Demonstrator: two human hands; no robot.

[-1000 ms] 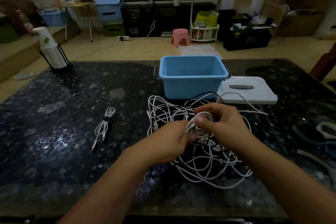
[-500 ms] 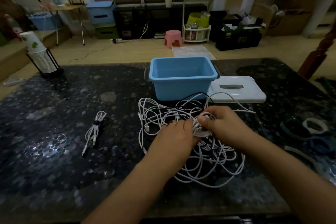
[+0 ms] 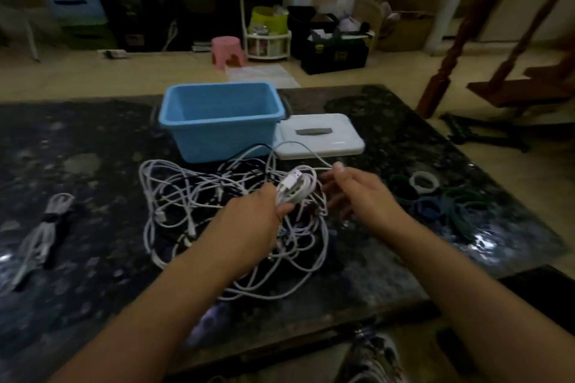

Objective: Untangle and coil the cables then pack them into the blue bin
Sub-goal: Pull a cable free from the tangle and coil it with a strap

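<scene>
The left hand grips a small white coil of cable, fingers curled round it, with a plug end sticking up out of the top of the bundle. Half a second ago the right hand was clamped over this same coil together with the left; now the right hand has let go and drawn off to the right of the coil, its fingers spread and relaxed, holding nothing that can be made out, though motion blur softens them. A single white strand arcs from the coil toward the right hand's raised fingertip, and whether it touches is unclear. The coil sits above the tangle of cables, which lies on the dark table just in front of the blue bin. The bin stands open, and nothing can be seen inside it. Its white lid lies flat against the bin's right side. Well to the left of the bin, near the table's edge, lies a tied cable bundle, where it lay before. To the right of the bin, past the lid, sits a heap of bands, white, blue and green. The view has swung rightward, so the cup stack at the left has gone out of sight.
</scene>
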